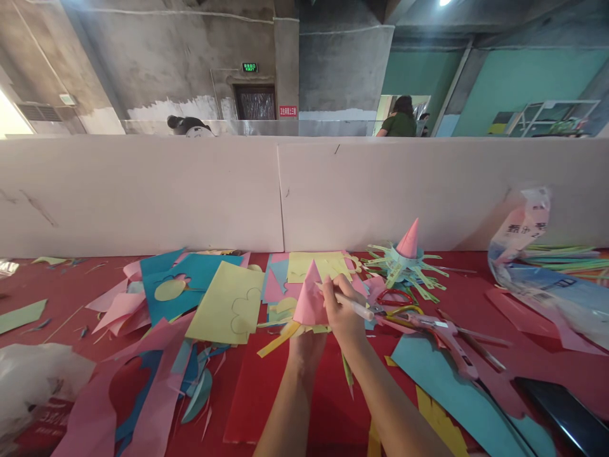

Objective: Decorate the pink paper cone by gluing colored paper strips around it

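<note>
A pink paper cone (309,301) stands point up at the middle of the table, with yellow paper strips at its base. My left hand (307,348) is closed on it from below, its fingers mostly hidden under the base. In my right hand (343,311) is a whitish pen (358,307), pinched with its tip at the cone's right side; I cannot tell whether it touches. Behind and to the right sits a finished-looking piece, a pink cone (410,240) on a light blue ring (404,259) with green strips spreading out.
Yellow card (228,301) with a drawn flower outline and blue paper (162,298) lie left. On the right are scissors (397,311), a pink glue gun (450,343), a phone (566,412) and a plastic bag (537,279). A white partition (200,197) stands behind.
</note>
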Demonstrator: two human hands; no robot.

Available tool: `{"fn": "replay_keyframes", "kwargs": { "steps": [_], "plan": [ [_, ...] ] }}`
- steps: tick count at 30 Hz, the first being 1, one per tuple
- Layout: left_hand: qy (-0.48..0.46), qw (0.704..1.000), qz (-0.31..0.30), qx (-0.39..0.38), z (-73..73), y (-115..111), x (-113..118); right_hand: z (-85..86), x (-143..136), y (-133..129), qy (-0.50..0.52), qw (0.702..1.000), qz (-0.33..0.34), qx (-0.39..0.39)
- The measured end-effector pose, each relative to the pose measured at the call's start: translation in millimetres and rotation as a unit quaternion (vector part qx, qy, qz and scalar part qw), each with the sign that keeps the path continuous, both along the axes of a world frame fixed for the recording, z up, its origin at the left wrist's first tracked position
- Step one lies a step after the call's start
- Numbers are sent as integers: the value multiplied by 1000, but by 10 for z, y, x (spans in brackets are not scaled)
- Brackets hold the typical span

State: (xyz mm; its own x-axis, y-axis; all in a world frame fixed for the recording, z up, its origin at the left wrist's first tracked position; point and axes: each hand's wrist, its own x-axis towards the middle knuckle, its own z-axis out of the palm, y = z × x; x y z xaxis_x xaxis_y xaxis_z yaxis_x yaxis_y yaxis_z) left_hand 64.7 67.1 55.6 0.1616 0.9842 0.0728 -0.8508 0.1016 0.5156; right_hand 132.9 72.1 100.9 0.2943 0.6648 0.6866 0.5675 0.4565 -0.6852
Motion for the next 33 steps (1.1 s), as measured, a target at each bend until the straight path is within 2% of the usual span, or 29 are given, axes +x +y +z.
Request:
{"fn": "replay_keyframes", "kwargs": {
  "steps": [11,19,33],
  "plan": [
    [12,1000,-8,6,-14,10,-14,-6,2,10,-19,1000,5,16],
    [12,1000,13,3,-63,28,4,-12,11,13,-34,999,-10,18],
    [-5,1000,-3,29,-33,28,-3,66,-7,-44,2,1000,5,18]
  ]
}}
